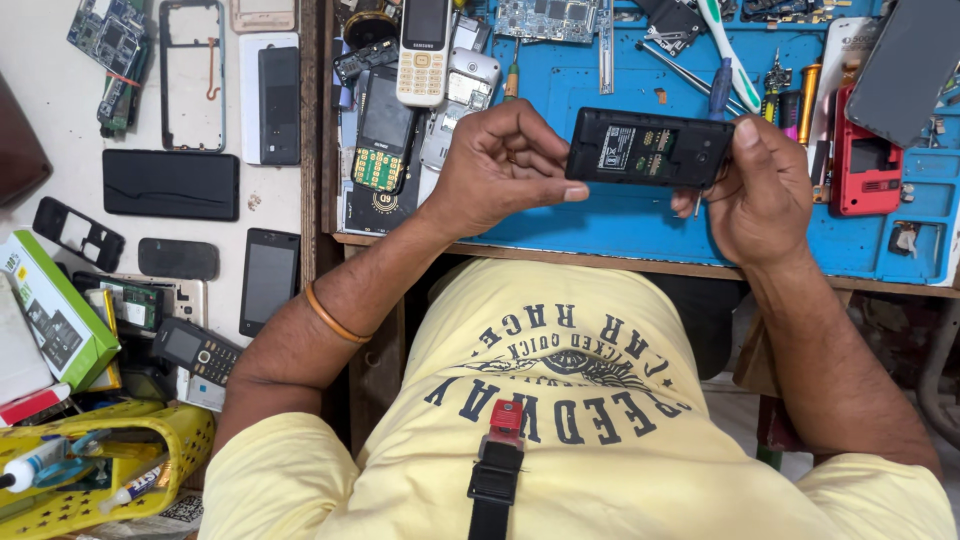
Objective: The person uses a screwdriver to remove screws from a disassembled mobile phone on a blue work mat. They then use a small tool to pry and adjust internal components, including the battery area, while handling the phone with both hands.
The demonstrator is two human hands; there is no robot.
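One black phone body [648, 147], back cover off so the label and battery bay show, is held above the blue work mat [600, 225], which serves as the landmark here. The left hand [500, 165] closes its grip on the phone's left end, thumb below and curled fingers over the edge. The right hand [760, 190] clamps the right end, thumb on top, fingers wrapped behind; a thin metal tool tip seems to poke out beneath it, though I cannot tell what it is.

The phone looks light and stiff, a hard plastic shell, probably a little slick. With the back open, the contacts and label area seem fragile, so the short ends and long edges are the safest places to hold.

At the mat's far left edge lies one white keypad phone [423, 50]. On the mat's right side sits one red phone shell [868, 165]. Left of the mat, beyond the wooden rim of the tabletop [312, 120], one black rectangular case [170, 184] and one small black touchscreen phone [268, 280] lie on a pale surface. One yellow basket [180, 450] sits nearest the left elbow.
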